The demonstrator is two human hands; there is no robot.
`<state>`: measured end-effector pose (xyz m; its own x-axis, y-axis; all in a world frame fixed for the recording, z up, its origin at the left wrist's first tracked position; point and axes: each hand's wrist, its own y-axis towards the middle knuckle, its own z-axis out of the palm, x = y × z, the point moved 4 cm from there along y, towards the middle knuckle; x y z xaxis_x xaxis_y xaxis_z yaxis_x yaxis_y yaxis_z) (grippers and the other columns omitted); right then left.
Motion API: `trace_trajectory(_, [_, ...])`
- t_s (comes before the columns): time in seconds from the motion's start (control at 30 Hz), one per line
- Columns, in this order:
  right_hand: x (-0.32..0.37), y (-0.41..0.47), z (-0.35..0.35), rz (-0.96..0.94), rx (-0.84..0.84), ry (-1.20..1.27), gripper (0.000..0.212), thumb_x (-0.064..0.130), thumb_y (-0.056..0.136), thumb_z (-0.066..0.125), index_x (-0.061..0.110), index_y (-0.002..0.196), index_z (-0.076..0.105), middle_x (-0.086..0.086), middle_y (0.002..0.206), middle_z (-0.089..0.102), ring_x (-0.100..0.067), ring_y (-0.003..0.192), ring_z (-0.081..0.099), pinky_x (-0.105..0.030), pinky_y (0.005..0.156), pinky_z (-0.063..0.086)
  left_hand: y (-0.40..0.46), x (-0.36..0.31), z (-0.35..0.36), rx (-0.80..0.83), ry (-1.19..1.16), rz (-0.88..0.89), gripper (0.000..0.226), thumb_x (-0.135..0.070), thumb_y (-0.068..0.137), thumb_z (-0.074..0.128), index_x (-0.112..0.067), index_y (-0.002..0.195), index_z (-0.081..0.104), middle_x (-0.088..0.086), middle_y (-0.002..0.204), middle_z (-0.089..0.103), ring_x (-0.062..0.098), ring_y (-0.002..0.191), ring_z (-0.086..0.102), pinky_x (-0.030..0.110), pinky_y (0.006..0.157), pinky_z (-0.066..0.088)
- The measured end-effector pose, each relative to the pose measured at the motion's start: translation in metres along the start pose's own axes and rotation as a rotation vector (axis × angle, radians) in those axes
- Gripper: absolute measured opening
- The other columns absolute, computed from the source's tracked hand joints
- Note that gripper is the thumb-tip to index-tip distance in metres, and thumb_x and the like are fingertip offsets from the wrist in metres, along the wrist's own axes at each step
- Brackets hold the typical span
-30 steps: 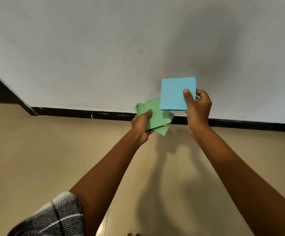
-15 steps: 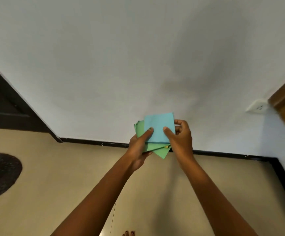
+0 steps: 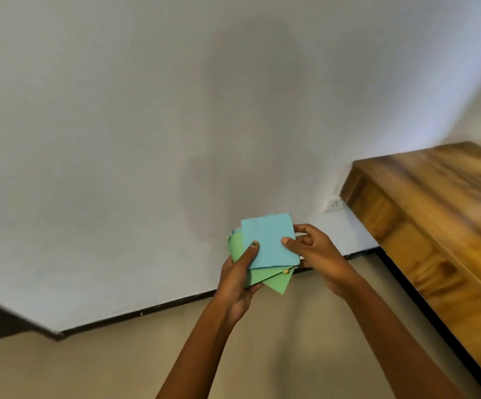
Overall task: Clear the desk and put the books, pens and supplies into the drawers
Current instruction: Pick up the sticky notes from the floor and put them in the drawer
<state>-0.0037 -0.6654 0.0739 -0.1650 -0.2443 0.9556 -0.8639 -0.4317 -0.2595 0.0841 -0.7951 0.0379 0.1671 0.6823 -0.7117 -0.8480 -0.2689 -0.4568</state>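
From the head camera, both arms reach forward and meet in front of a white wall (image 3: 118, 139). Between the hands sits a loose, fanned stack of square paper sheets, held in the air above the floor and well clear of the wooden worktop (image 3: 441, 214) at the right.

The blue sheet (image 3: 268, 240) lies on top of the stack, facing the camera. Beneath it, green sheets (image 3: 274, 280) stick out at the lower edge and along the left side, turned at a slightly different angle. A small yellowish corner shows between the layers near the lower right, too small to tell what it belongs to.

The left hand (image 3: 239, 280) supports the stack from below and from the left. Its thumb presses down on the lower left part of the blue sheet and its fingers curl under the green ones, so this grip is clamped on the paper.

The right hand (image 3: 317, 251) comes in from the right. Its thumb lies on the blue sheet's right part and its curled fingers sit at the right edge and behind it, pinching the top sheet.

The worktop is blurred, its surface a warm brown grain, with panelled fronts along the side facing the person. A white wall socket (image 3: 333, 205) sits just beside its far corner. A black skirting strip (image 3: 147, 312) runs along the base of the wall, above a beige tiled floor (image 3: 89, 367).
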Motion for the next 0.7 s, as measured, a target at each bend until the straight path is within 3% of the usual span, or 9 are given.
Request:
trace_trajectory(0.1, [-0.004, 0.004, -0.027, 0.014, -0.092, 0.073, 0.033, 0.021, 0.086, 0.065, 0.014, 0.116, 0.053, -0.008, 0.110, 0.066, -0.021, 0.093, 0.068, -0.032, 0.072, 0.058, 0.026, 0.001, 0.031, 0.096, 0.090, -0.040, 0.029, -0.023, 0.086, 0.065, -0.017, 0.114, 0.060, 0.010, 0.106, 0.071, 0.025, 0.093, 0.068, 0.039, 0.077, 0.058])
trace_trajectory(0.3, [-0.022, 0.018, -0.100, 0.078, -0.287, 0.279, 0.033, 0.011, 0.084, 0.066, 0.009, 0.116, 0.056, -0.011, 0.110, 0.067, -0.026, 0.097, 0.067, -0.033, 0.070, 0.058, 0.081, 0.024, 0.099, 0.308, 0.240, -0.169, 0.032, -0.023, 0.086, 0.065, -0.017, 0.117, 0.060, 0.011, 0.109, 0.071, 0.029, 0.101, 0.067, 0.044, 0.085, 0.056])
trace_trajectory(0.47, [-0.040, 0.051, -0.159, 0.119, -0.482, 0.416, 0.034, 0.004, 0.083, 0.065, 0.009, 0.115, 0.056, -0.008, 0.103, 0.066, -0.022, 0.088, 0.064, -0.030, 0.061, 0.055, 0.135, 0.045, 0.152, 0.421, 0.183, -0.303, 0.037, -0.016, 0.089, 0.060, -0.009, 0.124, 0.054, 0.019, 0.116, 0.066, 0.036, 0.107, 0.063, 0.052, 0.094, 0.049])
trace_trajectory(0.57, [-0.042, 0.088, -0.200, 0.122, -0.584, 0.504, 0.035, 0.001, 0.083, 0.063, 0.008, 0.117, 0.054, -0.005, 0.099, 0.065, -0.021, 0.087, 0.063, -0.032, 0.063, 0.053, 0.179, 0.043, 0.192, 0.428, 0.202, -0.288, 0.034, -0.011, 0.091, 0.057, -0.006, 0.124, 0.055, 0.018, 0.116, 0.066, 0.033, 0.103, 0.065, 0.045, 0.085, 0.056])
trace_trajectory(0.7, [-0.036, 0.139, -0.258, 0.122, -0.761, 0.655, 0.039, -0.004, 0.085, 0.059, 0.000, 0.123, 0.050, -0.014, 0.105, 0.062, -0.027, 0.090, 0.060, -0.042, 0.078, 0.052, 0.238, 0.037, 0.249, 0.433, 0.299, -0.289, 0.027, -0.007, 0.094, 0.052, -0.013, 0.120, 0.056, 0.010, 0.105, 0.070, 0.023, 0.090, 0.069, 0.035, 0.081, 0.057])
